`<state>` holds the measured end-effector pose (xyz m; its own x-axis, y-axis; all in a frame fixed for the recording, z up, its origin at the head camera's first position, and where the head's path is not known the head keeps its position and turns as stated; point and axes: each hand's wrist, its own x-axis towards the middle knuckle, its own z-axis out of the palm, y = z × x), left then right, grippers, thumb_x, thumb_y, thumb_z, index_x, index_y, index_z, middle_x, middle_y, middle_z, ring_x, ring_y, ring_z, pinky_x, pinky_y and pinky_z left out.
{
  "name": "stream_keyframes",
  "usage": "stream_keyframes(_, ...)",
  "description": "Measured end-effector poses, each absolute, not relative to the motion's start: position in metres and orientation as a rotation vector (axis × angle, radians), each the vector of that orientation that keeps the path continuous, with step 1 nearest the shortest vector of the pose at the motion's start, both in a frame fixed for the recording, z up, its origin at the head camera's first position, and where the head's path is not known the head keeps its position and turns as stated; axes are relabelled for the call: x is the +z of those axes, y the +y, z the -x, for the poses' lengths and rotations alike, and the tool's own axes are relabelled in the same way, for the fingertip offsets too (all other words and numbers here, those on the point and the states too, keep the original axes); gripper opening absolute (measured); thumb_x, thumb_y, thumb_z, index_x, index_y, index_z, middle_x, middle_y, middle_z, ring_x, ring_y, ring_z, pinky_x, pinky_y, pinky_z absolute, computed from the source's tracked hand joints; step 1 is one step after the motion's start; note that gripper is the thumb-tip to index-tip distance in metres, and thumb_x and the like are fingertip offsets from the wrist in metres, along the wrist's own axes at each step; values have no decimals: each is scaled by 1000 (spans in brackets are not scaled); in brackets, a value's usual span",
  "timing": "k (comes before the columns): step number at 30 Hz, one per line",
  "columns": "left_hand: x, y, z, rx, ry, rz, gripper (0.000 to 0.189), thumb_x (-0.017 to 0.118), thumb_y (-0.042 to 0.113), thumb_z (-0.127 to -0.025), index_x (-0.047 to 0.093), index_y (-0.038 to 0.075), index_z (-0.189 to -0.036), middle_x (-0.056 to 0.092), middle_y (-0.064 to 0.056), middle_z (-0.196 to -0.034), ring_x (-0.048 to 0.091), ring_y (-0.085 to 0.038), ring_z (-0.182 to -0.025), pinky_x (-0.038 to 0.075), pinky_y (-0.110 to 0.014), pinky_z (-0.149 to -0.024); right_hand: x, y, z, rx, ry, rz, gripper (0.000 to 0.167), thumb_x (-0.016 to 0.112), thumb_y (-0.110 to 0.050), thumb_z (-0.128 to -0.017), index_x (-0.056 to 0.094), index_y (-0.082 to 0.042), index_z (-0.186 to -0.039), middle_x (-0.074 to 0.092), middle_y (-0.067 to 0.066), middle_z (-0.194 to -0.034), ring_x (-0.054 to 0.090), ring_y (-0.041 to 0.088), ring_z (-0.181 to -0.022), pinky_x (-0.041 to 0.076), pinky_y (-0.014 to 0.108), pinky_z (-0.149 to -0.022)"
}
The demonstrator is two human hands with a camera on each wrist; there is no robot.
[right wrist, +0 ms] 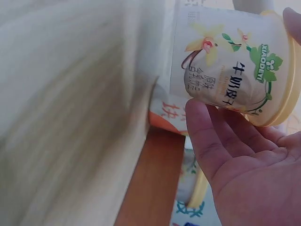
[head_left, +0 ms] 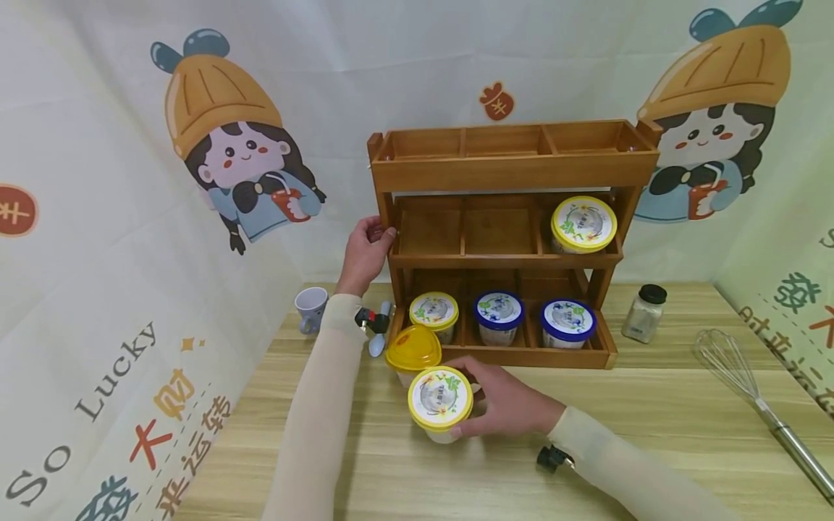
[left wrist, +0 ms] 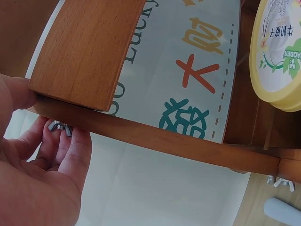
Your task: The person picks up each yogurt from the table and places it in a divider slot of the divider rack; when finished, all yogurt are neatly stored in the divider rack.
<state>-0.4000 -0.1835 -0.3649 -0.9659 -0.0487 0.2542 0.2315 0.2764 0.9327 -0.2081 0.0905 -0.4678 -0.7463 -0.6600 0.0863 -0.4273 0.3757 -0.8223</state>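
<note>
My right hand (head_left: 511, 401) grips a round white tub with a yellow lid (head_left: 440, 399), held upright in front of the rack. Its printed side (right wrist: 235, 61) fills the upper part of the right wrist view, fingers along its wall. At the left side of a three-tier wooden rack (head_left: 515, 176), my left hand (head_left: 365, 257) holds the upright frame bar (left wrist: 155, 139), thumb on one face and fingers on the other beside a metal wing nut (left wrist: 60, 127). Just behind the held tub is another tub with an orange-yellow, rounded-triangular lid (head_left: 413, 347), partly hidden by it.
A yellow-lidded tub (head_left: 584, 223) sits at the middle tier's right. Below stand a yellow-lidded tub (head_left: 434, 311) and two blue-lidded tubs (head_left: 499, 310). A mug (head_left: 311, 307) and pale spoon (head_left: 377, 345) lie left; a black-capped jar (head_left: 645, 315) and whisk (head_left: 759, 409) lie right.
</note>
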Motion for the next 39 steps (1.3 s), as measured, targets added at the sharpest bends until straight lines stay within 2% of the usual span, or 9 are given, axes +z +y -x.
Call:
stream_keyframes(4, -364, -183, 400, -1755, -2318, 161, 51, 64, 29, -107, 48, 7, -150, 56, -15, -149, 55, -31, -139, 47, -43, -119, -460, 99, 207, -1334, 2396, 956, 94, 95, -42, -77, 43, -21, -152, 60, -6, -144, 61, 19, -129, 59, 28, -97)
stream_keyframes(17, -364, -184, 399, -1742, -2334, 145, 52, 63, 30, -107, 47, 7, -151, 56, -16, -150, 54, -31, -139, 47, -44, -120, -445, 124, 208, -1477, 2490, 966, 102, 96, -33, -77, 40, -22, -161, 56, 0, -155, 61, 24, -132, 59, 33, -100)
stream_keyframes(21, -363, -183, 399, -1739, -2336, 145, 53, 63, 31, -107, 47, 7, -152, 55, -16, -150, 54, -31, -140, 47, -44, -120, -438, 128, 207, -1487, 2530, 944, 99, 95, -35, -77, 41, -16, -159, 57, 4, -153, 62, 27, -131, 59, 38, -102)
stream_keyframes(25, -363, -183, 399, -1747, -2333, 144, 52, 63, 30, -107, 47, 7, -152, 55, -16, -150, 54, -31, -139, 47, -44, -120, -432, 132, 208, -1481, 2578, 924, 98, 94, -36, -77, 41, -16, -157, 58, 6, -152, 62, 29, -131, 59, 41, -104)
stream_keyframes(31, -364, -183, 399, -1755, -2326, 153, 53, 63, 30, -107, 47, 6, -151, 55, -16, -150, 54, -32, -139, 47, -44, -120, -421, 136, 213, -1538, 2587, 935, 95, 95, -28, -78, 41, -18, -155, 58, 7, -150, 64, 30, -131, 59, 38, -104)
stream_keyframes(39, -362, -184, 398, -1739, -2355, 135, 54, 63, 32, -107, 46, 8, -153, 54, -15, -152, 53, -30, -141, 46, -43, -121, -399, 144, 224, -1615, 2621, 933, 96, 93, -22, -81, 36, -13, -158, 58, 10, -148, 65, 31, -131, 59, 39, -103)
